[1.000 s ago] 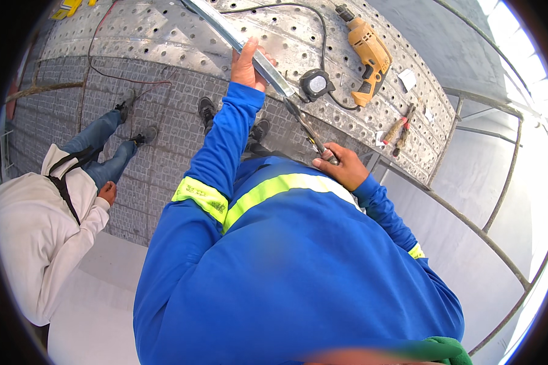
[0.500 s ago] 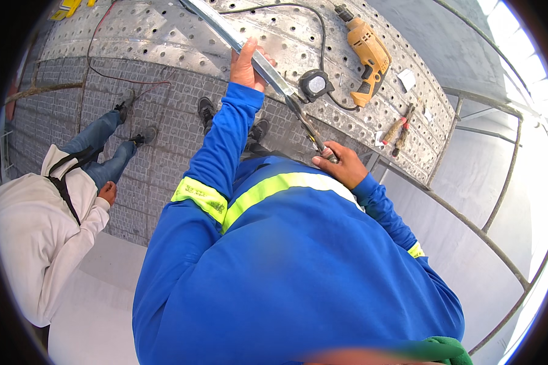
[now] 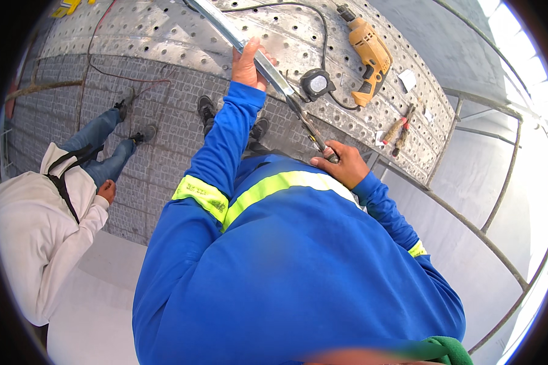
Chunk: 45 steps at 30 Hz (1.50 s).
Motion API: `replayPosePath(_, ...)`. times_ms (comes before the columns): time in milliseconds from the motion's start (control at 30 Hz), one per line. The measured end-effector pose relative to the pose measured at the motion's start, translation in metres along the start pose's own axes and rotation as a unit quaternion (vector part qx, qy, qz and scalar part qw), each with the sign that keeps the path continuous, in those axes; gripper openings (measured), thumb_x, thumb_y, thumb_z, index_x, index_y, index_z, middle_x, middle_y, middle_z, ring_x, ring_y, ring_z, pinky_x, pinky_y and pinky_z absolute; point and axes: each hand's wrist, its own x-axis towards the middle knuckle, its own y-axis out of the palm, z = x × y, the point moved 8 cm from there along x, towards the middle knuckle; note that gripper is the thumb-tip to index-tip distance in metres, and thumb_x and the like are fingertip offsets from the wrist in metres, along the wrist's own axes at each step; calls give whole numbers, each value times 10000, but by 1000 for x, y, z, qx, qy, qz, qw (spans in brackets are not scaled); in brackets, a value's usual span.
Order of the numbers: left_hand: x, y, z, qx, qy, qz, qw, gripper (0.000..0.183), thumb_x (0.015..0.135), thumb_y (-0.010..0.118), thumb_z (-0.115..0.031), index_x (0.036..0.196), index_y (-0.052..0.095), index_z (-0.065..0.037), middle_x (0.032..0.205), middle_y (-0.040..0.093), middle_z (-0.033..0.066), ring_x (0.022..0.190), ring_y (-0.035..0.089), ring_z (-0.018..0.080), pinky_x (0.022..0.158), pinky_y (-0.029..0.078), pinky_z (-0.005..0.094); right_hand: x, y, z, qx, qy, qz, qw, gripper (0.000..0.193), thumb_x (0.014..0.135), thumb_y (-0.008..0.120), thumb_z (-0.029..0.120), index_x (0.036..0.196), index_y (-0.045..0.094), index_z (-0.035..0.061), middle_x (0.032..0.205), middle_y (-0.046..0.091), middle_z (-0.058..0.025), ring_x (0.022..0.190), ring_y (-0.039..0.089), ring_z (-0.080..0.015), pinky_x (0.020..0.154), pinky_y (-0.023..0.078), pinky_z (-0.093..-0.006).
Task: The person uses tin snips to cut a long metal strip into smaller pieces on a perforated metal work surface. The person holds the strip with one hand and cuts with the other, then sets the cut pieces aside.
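Observation:
My left hand [image 3: 248, 66] is closed around a long galvanized metal channel [image 3: 216, 23], which slants from the top edge down toward my waist. At the channel's near end are the jaws of metal locking pliers [image 3: 307, 125]; whether they clamp it is hard to make out. My right hand [image 3: 346, 165] grips the lower end of the pliers' handles, close to my belt, with its fingers partly hidden. Just right of the channel, a black-and-grey tape measure [image 3: 315, 84] lies on the perforated metal platform [image 3: 170, 36].
A yellow corded drill [image 3: 370, 58] rests on the platform, its black cable [image 3: 324, 36] looping leftward. Red-handled pliers [image 3: 403, 132] and paper scraps lie farther right. Metal railings [image 3: 469, 222] bound the right side. A person in a white top [image 3: 39, 225] stands at left. Yellow tools [image 3: 66, 7] sit far left.
Almost nothing differs. The channel and my left hand have shifted very slightly to the right; both hands keep their grips.

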Motion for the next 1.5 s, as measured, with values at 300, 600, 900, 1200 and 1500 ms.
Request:
replayPosePath(300,-1,-1,0,-10,2,1,1000,187,904,753,-205,934,574,-164,739,575,-8,703,579,140,613,502,347,-2,0,1,-31,33,22,999,519,814,799,415,1151,667,42,928,719,-205,814,720,-327,741,544,-408)
replayPosePath(600,-1,0,1,-21,-3,11,1000,185,911,747,-218,906,575,-150,736,585,-2,702,581,140,615,505,337,-1,1,-2,33,10,54,998,543,842,772,412,1220,636,45,1036,719,-185,948,700,-287,851,530,-401)
replayPosePath(900,0,-1,4,-32,-13,-4,999,219,903,749,-181,990,548,-195,716,511,-22,628,524,123,592,496,333,2,-4,4,4,-12,64,998,588,852,762,418,1280,606,47,1110,702,-190,1019,685,-288,887,524,-397)
replayPosePath(1200,-1,-3,3,-13,-4,3,1000,228,901,757,-225,965,543,-178,725,531,-17,638,542,129,609,511,341,2,-5,9,-11,6,87,996,603,845,775,411,1286,603,37,1115,701,-192,1019,685,-290,899,522,-402)
replayPosePath(1500,2,-5,5,-21,-20,-3,1000,257,900,753,-228,1028,533,-193,733,505,-22,651,536,125,607,497,340,5,-2,0,26,0,93,995,597,835,786,386,1294,602,51,1127,695,-169,1007,675,-277,878,521,-389)
